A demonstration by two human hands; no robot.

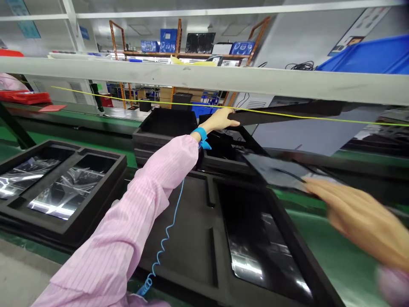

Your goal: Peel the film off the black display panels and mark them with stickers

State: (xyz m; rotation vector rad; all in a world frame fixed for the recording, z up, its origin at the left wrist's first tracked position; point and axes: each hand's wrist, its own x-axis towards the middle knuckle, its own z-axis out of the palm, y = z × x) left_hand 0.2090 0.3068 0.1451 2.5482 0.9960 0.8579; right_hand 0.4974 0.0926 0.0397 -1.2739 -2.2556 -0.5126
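My left hand [221, 119], in a pink striped sleeve with a blue wrist strap [202, 135], reaches far forward. Its thumb and fingers close on the end of a thin black sheet [287, 114]. On the right, my right hand [361, 215] is smeared by motion, with its fingers at the edge of a thin greyish flat panel [271, 170], tilted above the bench. Below my arms lies a black foam tray [179, 238] with two recesses. A glossy black screen panel [255, 230] rests in the right recess; the left recess shows bare foam.
Another foam tray [119, 166] at left holds two film-covered screens [72, 185]. Foam trays [166, 136] are stacked behind. A yellow cord [150, 101] and a white beam [153, 73] cross ahead. The strap's blue coiled cord [162, 247] hangs over the near tray. Red items [25, 97] lie far left.
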